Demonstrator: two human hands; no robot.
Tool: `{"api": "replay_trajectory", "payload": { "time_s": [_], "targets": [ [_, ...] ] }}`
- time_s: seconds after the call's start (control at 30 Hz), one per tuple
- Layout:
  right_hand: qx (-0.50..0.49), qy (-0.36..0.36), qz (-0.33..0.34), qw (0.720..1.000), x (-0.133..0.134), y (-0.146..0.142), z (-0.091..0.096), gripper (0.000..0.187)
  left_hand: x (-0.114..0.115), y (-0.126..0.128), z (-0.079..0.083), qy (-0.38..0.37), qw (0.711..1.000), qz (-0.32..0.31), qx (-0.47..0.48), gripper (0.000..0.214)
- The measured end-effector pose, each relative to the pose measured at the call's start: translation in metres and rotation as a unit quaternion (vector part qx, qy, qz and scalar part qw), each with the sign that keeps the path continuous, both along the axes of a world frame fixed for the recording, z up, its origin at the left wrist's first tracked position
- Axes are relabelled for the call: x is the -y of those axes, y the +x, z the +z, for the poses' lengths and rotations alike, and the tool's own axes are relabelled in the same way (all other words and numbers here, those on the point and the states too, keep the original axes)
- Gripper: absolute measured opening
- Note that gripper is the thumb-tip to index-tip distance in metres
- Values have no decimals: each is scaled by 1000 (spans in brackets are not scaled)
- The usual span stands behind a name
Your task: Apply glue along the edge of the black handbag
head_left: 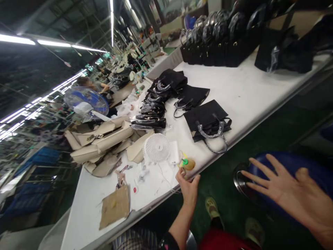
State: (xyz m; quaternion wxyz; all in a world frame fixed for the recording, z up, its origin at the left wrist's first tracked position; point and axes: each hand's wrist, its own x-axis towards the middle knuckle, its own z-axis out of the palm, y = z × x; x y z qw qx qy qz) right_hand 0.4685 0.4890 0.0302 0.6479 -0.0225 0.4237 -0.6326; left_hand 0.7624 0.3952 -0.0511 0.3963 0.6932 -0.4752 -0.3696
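Note:
My left hand (pixel 189 187) reaches to the edge of the white table (pixel 255 93), fingers apart, holding nothing. Its fingertips are just below a small yellowish object with a green cap (pixel 187 163). A small white desk fan (pixel 156 147) stands just left of that object. My right hand (pixel 283 189) is spread open with nothing in it, hovering over the blue seat of a stool (pixel 312 166). A flat black bag with wrapped handles (pixel 208 119) lies on the table beyond the fan.
More black bags (pixel 161 93) lie stacked mid-table and a row of them (pixel 221 41) stands at the back. Beige bag pieces (pixel 104 139) pile up beside a blue fan (pixel 85 102). Brown paper (pixel 116 206) lies near the front. A co-worker (pixel 90 84) sits far off. The floor (pixel 273 135) is green.

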Motion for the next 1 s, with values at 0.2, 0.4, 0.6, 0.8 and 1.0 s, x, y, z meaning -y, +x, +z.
{"api": "replay_trajectory", "payload": {
  "time_s": [0.2,0.4,0.6,0.8,1.0],
  "targets": [
    [-41,-131,217,967,6,56,1,105,35,-22,-25,-43,994,73,68,81],
    [-118,-124,335,926,3,66,-2,109,48,-17,-24,-48,995,61,63,59],
    [-105,-59,323,939,-15,68,-30,74,49,-4,-21,-8,999,32,-24,52],
    [-90,-22,260,961,-30,87,-56,61,43,11,-1,34,992,13,-124,65],
    [-74,29,232,969,-43,93,-61,60,40,22,25,62,967,-16,-245,68]
  ]
}}
